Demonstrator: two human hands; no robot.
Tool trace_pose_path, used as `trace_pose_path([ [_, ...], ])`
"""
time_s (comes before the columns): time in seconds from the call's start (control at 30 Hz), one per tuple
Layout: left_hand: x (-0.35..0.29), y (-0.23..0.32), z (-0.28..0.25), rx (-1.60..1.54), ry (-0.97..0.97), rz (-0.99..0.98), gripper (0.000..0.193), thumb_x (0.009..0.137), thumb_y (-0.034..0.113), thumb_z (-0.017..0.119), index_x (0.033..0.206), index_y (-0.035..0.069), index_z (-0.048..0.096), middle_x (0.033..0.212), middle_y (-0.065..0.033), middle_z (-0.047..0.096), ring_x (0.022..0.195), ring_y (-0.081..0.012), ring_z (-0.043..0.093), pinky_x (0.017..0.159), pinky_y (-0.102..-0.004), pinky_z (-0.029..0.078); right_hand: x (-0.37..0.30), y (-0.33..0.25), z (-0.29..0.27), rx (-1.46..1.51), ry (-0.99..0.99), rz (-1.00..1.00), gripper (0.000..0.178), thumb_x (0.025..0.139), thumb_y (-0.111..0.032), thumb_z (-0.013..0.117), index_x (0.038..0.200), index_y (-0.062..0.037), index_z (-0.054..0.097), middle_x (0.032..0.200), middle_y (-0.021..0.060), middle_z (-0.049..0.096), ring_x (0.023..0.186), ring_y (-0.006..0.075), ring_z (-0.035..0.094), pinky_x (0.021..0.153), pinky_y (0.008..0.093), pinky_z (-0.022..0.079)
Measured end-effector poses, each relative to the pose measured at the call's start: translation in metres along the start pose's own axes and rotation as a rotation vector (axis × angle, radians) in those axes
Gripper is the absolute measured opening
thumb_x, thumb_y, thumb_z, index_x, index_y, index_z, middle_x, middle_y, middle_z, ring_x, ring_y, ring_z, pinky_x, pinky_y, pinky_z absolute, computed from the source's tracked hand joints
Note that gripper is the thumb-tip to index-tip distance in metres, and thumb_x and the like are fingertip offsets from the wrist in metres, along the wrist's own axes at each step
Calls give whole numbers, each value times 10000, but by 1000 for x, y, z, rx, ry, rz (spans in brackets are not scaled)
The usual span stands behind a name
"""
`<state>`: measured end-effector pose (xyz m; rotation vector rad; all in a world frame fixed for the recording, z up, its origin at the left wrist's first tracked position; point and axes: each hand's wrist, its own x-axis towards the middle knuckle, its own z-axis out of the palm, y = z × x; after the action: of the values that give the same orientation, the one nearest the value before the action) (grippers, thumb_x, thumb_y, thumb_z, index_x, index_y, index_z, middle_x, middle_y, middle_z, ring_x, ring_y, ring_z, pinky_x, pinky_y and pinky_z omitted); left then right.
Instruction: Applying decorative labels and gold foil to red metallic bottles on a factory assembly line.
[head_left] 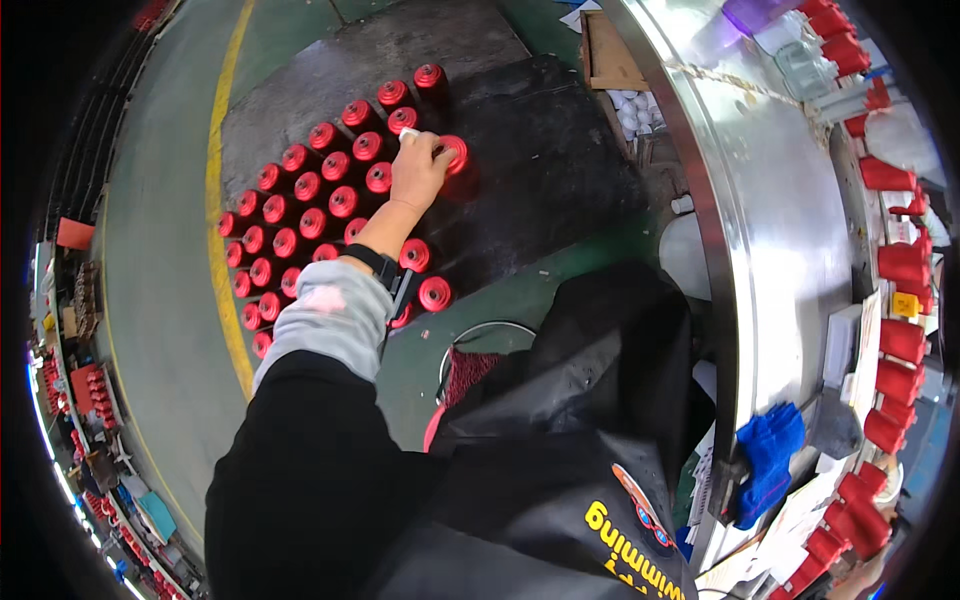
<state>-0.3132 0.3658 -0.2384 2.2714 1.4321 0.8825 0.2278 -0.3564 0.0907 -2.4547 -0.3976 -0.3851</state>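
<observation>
My left hand point(417, 174) reaches out at the upper middle, its fingers curled around the top of a red cylinder point(456, 152). The cylinder's body below looks smeared and dark. Something white point(407, 133) covers a fingertip or sits at the fingers; I cannot tell which. Left of the hand, many similar red cylinders point(343, 201) stand upright in slanting rows, each with a small dark fitting in the middle of its top. Two more red cylinders point(435, 293) stand near my wrist, partly beside the sleeve. My right hand is out of sight.
Dark mats point(550, 170) lie under the cylinders on a green floor with a yellow line point(214, 170). A metal workbench point(760, 250) runs along the right, with blue gloves point(768, 460) on it and red parts point(903, 341) beyond. A wire-rimmed container point(445, 370) stands by my black apron.
</observation>
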Motion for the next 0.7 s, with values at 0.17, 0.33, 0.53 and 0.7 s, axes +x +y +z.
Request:
trace_pose_path([
  [0.17,23,-108,77,136,-71,-276,279,852,247,684,974,6,616,1057,-260,563,949,-439,598,802,-494,505,23,-6,-65,26,103,191,350,947,-360,599,1058,-33,661,983,68,636,917,151,586,784,309,469],
  [0.33,35,-158,117,251,-89,-544,364,859,275,695,1036,-27,598,1092,-286,566,948,-447,621,814,-491,528,26,-24,-115,53,152,285,323,955,-331,604,1071,-35,659,976,47,629,906,119,576,777,284,465],
  [0.53,39,-181,119,871,-517,-174,267,914,335,567,1050,133,676,1026,-143,639,929,-330,640,671,-456,465,11,-46,-150,114,154,301,291,964,-297,611,1087,-37,657,967,23,620,894,82,565,768,255,460],
  [0.7,47,-100,96,403,-171,-67,406,893,276,649,1117,-62,630,1084,-214,650,1065,-371,601,923,-465,469,-41,-104,-147,111,206,303,265,972,-268,617,1100,-39,655,960,2,613,883,51,555,761,230,456],
])
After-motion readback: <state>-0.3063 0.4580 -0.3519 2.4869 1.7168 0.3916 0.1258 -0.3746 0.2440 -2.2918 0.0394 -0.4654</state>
